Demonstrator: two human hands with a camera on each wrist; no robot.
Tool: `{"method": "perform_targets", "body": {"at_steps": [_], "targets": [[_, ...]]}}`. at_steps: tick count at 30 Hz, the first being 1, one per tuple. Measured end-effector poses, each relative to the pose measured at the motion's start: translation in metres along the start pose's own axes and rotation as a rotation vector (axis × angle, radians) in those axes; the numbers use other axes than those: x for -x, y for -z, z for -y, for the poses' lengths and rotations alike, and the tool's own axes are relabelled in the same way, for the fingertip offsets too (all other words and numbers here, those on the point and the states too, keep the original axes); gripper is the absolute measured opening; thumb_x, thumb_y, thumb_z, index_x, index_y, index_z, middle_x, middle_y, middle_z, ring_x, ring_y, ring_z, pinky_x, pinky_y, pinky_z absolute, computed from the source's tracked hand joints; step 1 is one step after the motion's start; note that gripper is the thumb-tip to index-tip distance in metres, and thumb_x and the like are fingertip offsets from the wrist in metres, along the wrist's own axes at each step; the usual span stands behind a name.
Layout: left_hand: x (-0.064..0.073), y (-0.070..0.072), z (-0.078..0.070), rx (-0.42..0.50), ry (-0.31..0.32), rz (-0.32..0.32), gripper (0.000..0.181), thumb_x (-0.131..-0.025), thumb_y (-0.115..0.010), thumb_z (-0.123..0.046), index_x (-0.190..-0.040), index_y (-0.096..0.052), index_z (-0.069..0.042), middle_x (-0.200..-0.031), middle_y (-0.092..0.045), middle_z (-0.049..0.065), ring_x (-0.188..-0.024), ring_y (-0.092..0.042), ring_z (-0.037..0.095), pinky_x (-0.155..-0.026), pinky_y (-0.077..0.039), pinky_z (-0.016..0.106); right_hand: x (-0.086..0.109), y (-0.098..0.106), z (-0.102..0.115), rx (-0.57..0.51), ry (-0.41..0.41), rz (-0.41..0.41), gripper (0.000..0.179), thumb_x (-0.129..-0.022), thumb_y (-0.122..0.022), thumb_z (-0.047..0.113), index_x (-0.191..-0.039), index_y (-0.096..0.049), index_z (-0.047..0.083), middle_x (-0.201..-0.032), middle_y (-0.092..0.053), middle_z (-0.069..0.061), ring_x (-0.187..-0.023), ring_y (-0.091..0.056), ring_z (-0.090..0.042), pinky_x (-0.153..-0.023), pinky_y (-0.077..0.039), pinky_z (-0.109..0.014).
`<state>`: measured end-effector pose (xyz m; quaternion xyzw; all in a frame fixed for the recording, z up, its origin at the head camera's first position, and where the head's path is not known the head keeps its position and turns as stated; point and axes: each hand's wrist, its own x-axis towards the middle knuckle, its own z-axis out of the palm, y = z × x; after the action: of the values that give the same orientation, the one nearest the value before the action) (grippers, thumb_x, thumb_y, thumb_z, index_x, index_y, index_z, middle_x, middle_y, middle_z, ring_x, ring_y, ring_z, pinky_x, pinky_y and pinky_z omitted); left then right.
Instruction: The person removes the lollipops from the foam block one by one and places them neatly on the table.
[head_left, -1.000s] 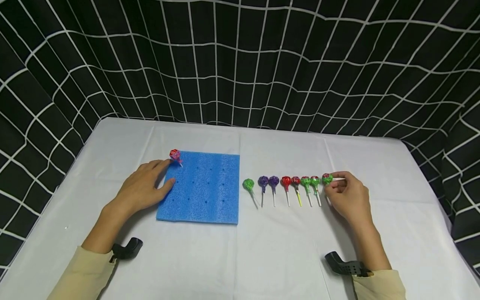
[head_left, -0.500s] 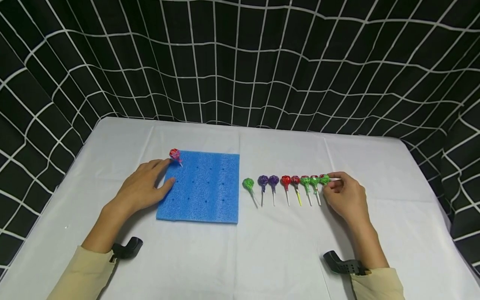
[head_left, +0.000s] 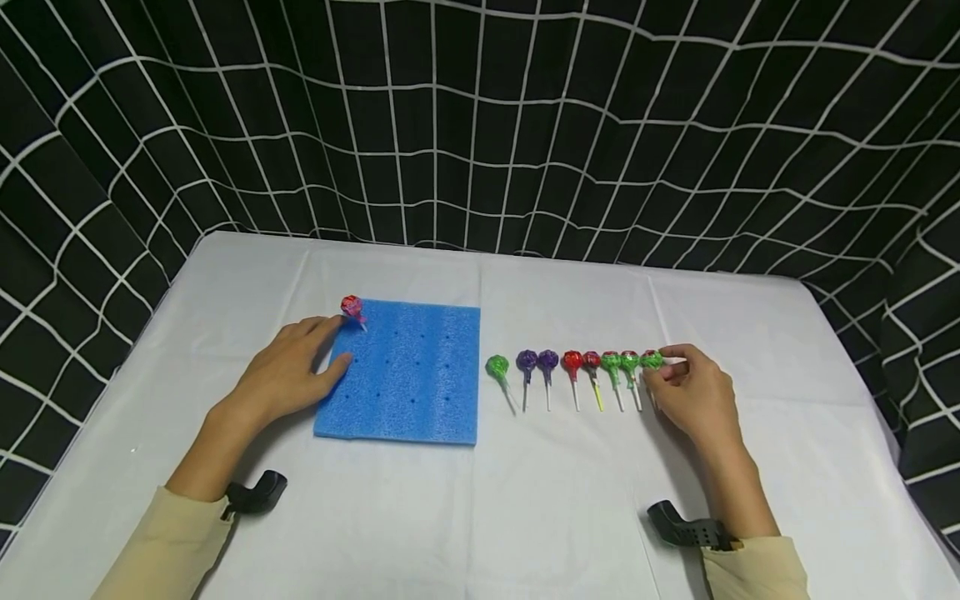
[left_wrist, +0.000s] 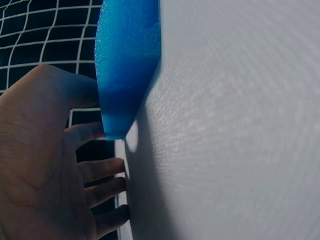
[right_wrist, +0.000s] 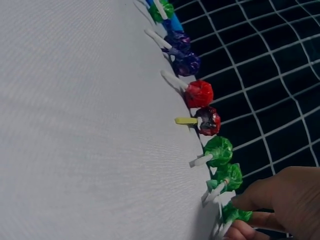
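My right hand (head_left: 697, 392) pinches a green-wrapped lollipop (head_left: 651, 359) at the right end of a row, thumb and fingers about it. Close beside it lie two more green lollipops (right_wrist: 218, 151). Leftward in that row come a dark red lollipop with a yellow stick (right_wrist: 208, 121), a red lollipop (head_left: 572, 362), two purple lollipops (head_left: 527, 361) and one green lollipop (head_left: 497, 367). My left hand (head_left: 281, 375) rests at the left edge of a blue foam board (head_left: 420, 417), fingers loosely extended, thumb over its surface. A pink-red lollipop (head_left: 352, 306) stands stick-down in the board's far left corner.
Small dark holes in rows mark the foam board. A white cloth (head_left: 562, 508) covers the table. Behind and at the sides hangs a black curtain with a white grid (head_left: 525, 133). Each wrist wears a black camera mount (head_left: 258, 492).
My right hand has shifted slightly left with the green lollipop, bringing it up against the neighbouring green one. My left hand and the foam board look unmoved.
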<state>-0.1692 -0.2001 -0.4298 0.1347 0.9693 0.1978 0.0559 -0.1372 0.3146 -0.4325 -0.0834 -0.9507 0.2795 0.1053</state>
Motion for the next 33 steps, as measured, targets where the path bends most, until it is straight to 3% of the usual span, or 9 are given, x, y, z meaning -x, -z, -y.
{"method": "perform_targets", "body": {"at_steps": [12, 20, 25, 33], "targets": [[0.0, 0.001, -0.001, 0.001, 0.0, -0.002, 0.068, -0.106, -0.053, -0.042, -0.164, -0.039, -0.009, -0.165, -0.042, 0.025, -0.154, -0.037, 0.047, -0.12, -0.038, 0.07, 0.0, 0.006, 0.003, -0.002, -0.022, 0.018, 0.04, -0.097, -0.069, 0.027, -0.126, -0.07, -0.001, -0.096, -0.079, -0.021, -0.075, -0.067, -0.007, -0.07, -0.048, -0.031], [0.0, 0.001, -0.002, 0.0, 0.0, -0.007, 0.067, -0.106, -0.054, -0.042, -0.163, -0.039, -0.009, -0.164, -0.043, 0.025, -0.154, -0.038, 0.047, -0.119, -0.039, 0.071, 0.001, 0.01, 0.005, 0.001, -0.016, 0.004, 0.043, -0.099, -0.067, 0.029, -0.129, -0.069, -0.002, -0.103, -0.079, -0.024, -0.091, -0.077, -0.035, -0.073, -0.049, -0.034], [-0.001, 0.0, -0.002, 0.002, -0.005, -0.003, 0.067, -0.107, -0.053, -0.042, -0.164, -0.038, -0.009, -0.164, -0.043, 0.024, -0.154, -0.038, 0.047, -0.12, -0.038, 0.07, 0.002, 0.01, 0.008, -0.001, -0.002, -0.02, 0.042, -0.1, -0.066, 0.03, -0.128, -0.069, -0.001, -0.106, -0.079, -0.024, -0.095, -0.078, -0.039, -0.075, -0.051, -0.037], [0.0, 0.0, -0.002, 0.004, 0.004, 0.0, 0.067, -0.107, -0.053, -0.042, -0.163, -0.039, -0.009, -0.165, -0.042, 0.023, -0.155, -0.037, 0.046, -0.12, -0.037, 0.071, 0.005, 0.012, 0.02, -0.018, 0.026, -0.032, 0.042, -0.102, -0.067, 0.027, -0.13, -0.068, -0.004, -0.118, -0.074, -0.031, -0.104, -0.075, -0.047, -0.085, -0.058, -0.059]]}}
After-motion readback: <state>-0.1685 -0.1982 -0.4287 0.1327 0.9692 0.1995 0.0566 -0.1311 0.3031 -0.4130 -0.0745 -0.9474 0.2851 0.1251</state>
